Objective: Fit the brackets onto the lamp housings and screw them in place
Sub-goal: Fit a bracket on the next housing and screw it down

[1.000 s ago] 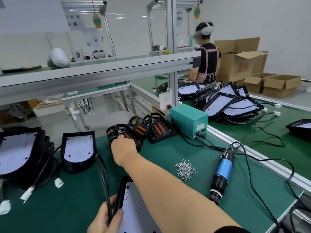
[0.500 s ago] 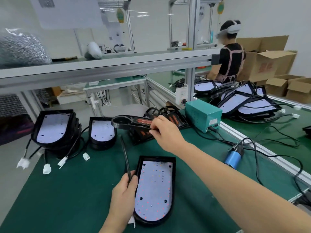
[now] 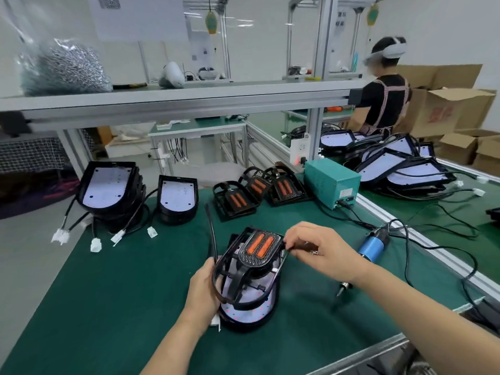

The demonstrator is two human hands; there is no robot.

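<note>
The black, orange-striped plastic bracket is being pinched by the right hand and gripped by the curled left hand, over the white-faced lamp housing.

Front centre of table: bracket on lamp housing. Spare brackets behind; housing stacks rear left; power box rear right; screwdriver right.

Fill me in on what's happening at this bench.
A person is setting a black plastic bracket with two orange strips onto a black lamp housing with a white board, which lies on the green mat. The left hand grips the bracket's left rim; the right hand pinches its far right edge. The blue electric screwdriver lies untouched on the mat to the right, so screwing hasn't started. Three spare brackets wait behind.
</note>
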